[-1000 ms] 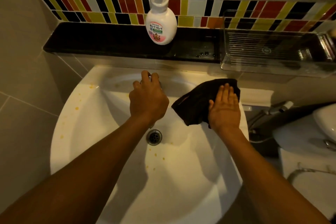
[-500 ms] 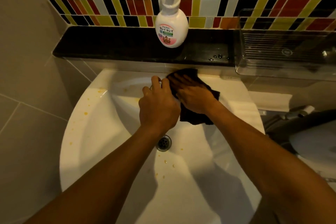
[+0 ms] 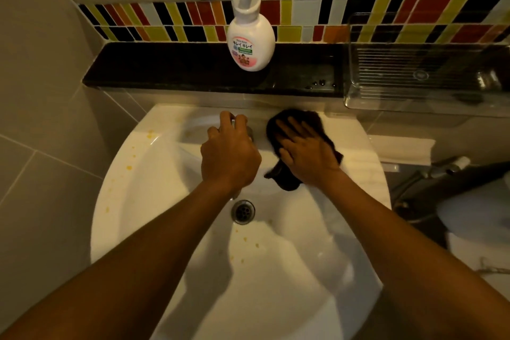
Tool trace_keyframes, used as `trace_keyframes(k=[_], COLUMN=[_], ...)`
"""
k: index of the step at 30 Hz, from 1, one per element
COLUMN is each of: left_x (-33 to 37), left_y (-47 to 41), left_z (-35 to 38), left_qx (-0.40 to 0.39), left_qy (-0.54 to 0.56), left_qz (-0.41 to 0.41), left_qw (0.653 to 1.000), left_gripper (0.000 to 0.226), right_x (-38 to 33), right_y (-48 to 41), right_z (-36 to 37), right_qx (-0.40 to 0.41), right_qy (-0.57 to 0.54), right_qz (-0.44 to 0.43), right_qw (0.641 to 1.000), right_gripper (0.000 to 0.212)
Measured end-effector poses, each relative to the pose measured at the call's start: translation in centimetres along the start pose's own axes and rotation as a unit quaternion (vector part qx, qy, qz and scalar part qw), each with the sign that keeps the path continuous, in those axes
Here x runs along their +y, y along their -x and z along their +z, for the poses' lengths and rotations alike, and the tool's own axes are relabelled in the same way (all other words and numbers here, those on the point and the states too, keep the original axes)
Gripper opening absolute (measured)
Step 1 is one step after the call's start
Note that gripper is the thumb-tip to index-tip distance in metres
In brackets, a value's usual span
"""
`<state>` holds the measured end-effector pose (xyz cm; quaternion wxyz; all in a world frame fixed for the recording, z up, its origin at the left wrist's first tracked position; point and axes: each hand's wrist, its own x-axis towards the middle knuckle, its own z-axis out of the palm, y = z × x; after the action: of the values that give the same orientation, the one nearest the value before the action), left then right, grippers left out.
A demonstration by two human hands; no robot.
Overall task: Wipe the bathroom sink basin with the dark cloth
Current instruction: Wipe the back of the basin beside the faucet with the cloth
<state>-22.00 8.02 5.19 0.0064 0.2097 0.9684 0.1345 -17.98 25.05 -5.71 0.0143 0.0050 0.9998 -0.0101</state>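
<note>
Cloth work sat at the back of the sink [image 3: 132, 174], and everything below is placed against its drain [image 3: 242, 211]. Beyond the drain and a little to its right, the dark cloth [image 3: 296, 121] lay on the sink's rear ledge, its lower corner drooping over the inner edge toward the bowl. The right hand [image 3: 306, 154] lay flat on top of it, fingers [image 3: 287, 130] spread and pointing away from the person, palm down; a flat palm of that sort probably served to press a wide patch of fabric onto the ledge so it could be dragged rather than bunched.

Directly beyond the drain, the left hand [image 3: 229, 157] curled over a metal fitting, most likely the tap [image 3: 249, 132], with its fingers bent around it. Whether they gripped it firmly or merely rested there could not be told, since the hand hid nearly all of the fitting. Holding it may have braced the body, or kept the tap clear of the cloth.

Yellow-orange specks [image 3: 128, 167] dotted the rim far left of the drain, and a few more lay on the near side of the drain inside the bowl, so much of the wiping seemed not yet done.

Far beyond the drain, a white pump bottle [image 3: 250, 44] stood on the black shelf [image 3: 165, 69]
</note>
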Motion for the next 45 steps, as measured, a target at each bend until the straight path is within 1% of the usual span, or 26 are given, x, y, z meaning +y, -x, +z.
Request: trace_keyframes(k=[1, 2, 5, 6, 8, 10, 13, 14, 16, 17, 20, 22, 23, 25, 26, 27, 29, 31, 32, 34, 36, 39, 40, 42, 43, 45], left_x=[0.0, 0.1, 0.0, 0.0, 0.0, -0.1, -0.1, -0.1, -0.1, 0.0, -0.1, -0.1, -0.1, -0.2, -0.2, -0.2, -0.2, -0.2, -0.1, -0.1, -0.1, 0.0, 0.0, 0.0, 0.0, 0.0], left_y=[0.0, 0.0, 0.0, 0.0, 0.0, 0.0, -0.1, -0.1, 0.0, 0.0, 0.0, -0.1, -0.1, -0.1, -0.1, -0.1, -0.1, -0.1, -0.1, -0.2, -0.1, -0.2, -0.1, -0.1, -0.1, -0.1], left_z=[-0.1, -0.2, -0.1, 0.0, 0.0, 0.0, 0.1, 0.2, 0.2, 0.2, 0.3, 0.5, 0.6, 0.7, 0.7, 0.8, 0.9, 0.9, 0.9, 0.9, 0.8, 0.7, 0.6, 0.6, 0.6, 0.5], left_qx=[-0.002, -0.004, -0.008, -0.007, -0.006, -0.005, 0.001, 0.004, 0.004, 0.001, 0.000, 0.005, 0.007, 0.009, 0.010, 0.012, 0.014, 0.013, 0.013, 0.015, 0.019, 0.019, 0.019, 0.019, 0.018, 0.021], left_qy=[0.004, 0.008, 0.016, 0.018, 0.017, 0.018, 0.024, 0.023, 0.019, 0.016, 0.004, 0.002, 0.001, 0.002, 0.001, -0.002, -0.007, -0.008, -0.009, -0.009, -0.009, -0.008, -0.007, -0.008, -0.006, 0.005], left_qz=[-0.002, -0.004, -0.002, -0.003, -0.005, -0.001, -0.002, -0.002, -0.002, -0.005, -0.009, -0.008, -0.009, -0.012, -0.012, -0.012, -0.013, -0.017, -0.018, -0.017, -0.020, -0.018, -0.018, -0.013, -0.012, -0.009], left_qw=[1.000, 1.000, 1.000, 1.000, 1.000, 1.000, 1.000, 1.000, 1.000, 1.000, 1.000, 1.000, 1.000, 1.000, 1.000, 1.000, 1.000, 1.000, 1.000, 1.000, 1.000, 1.000, 1.000, 1.000, 1.000, 1.000], left_gripper=[0.039, 0.040, 0.041, 0.041, 0.041, 0.040, 0.038, 0.038, 0.040, 0.041, 0.044, 0.042, 0.041, 0.038, 0.037, 0.037, 0.036, 0.036, 0.036, 0.034, 0.034, 0.034, 0.034, 0.034, 0.035, 0.036], right_x=[0.9, 1.8, 3.1, 3.2, 2.8, 2.3, 1.3, 0.9, 0.2, 0.1, 0.8, 1.1, 0.8, -0.2, -0.9, -1.6, -2.5, -3.2, -3.2, -3.4, -3.7, -3.6, -3.4, -3.3, -3.4, -5.1], right_y=[1.6, 3.2, 6.6, 6.7, 6.2, 5.2, 3.0, 2.0, -0.1, -1.2, -3.7, -4.9, -5.6, -7.1, -7.6, -8.0, -9.0, -9.5, -9.7, -9.7, -9.4, -8.2, -7.6, -6.2, -5.4, -3.9], right_z=[0.2, 0.3, -0.2, -0.4, -0.6, -0.5, -0.1, -0.1, -0.4, -0.6, -1.1, -2.2, -2.7, -3.2, -3.2, -3.2, -3.2, -4.0, -4.4, -4.6, -4.0, -3.4, -3.2, -1.8, -0.7, 0.4], right_qx=[-0.002, 0.008, 0.052, 0.052, 0.048, 0.046, 0.039, 0.052, 0.076, 0.074, 0.037, -0.009, -0.040, -0.099, -0.106, -0.098, -0.089, -0.141, -0.143, -0.125, -0.106, -0.042, -0.029, 0.012, 0.047, 0.106], right_qy=[0.008, -0.008, -0.070, -0.084, -0.104, -0.099, -0.079, -0.081, -0.092, -0.097, -0.087, -0.119, -0.145, -0.164, -0.189, -0.226, -0.248, -0.281, -0.286, -0.291, -0.307, -0.297, -0.293, -0.278, -0.281, -0.336], right_qz=[0.037, 0.085, 0.217, 0.244, 0.269, 0.260, 0.208, 0.190, 0.141, 0.105, -0.018, -0.070, -0.080, -0.083, -0.073, -0.064, -0.075, -0.031, -0.011, -0.018, -0.025, -0.045, -0.032, -0.018, -0.005, 0.077], right_qw=[0.999, 0.996, 0.972, 0.965, 0.956, 0.959, 0.974, 0.977, 0.983, 0.987, 0.995, 0.990, 0.985, 0.978, 0.974, 0.967, 0.962, 0.949, 0.948, 0.949, 0.945, 0.953, 0.955, 0.960, 0.958, 0.933], right_gripper=[0.051, 0.051, 0.055, 0.056, 0.056, 0.059, 0.081, 0.084, 0.082, 0.080, 0.075, 0.070, 0.065, 0.053, 0.051, 0.053, 0.055, 0.054, 0.051, 0.041, 0.036, 0.030, 0.031, 0.042, 0.045, 0.042])
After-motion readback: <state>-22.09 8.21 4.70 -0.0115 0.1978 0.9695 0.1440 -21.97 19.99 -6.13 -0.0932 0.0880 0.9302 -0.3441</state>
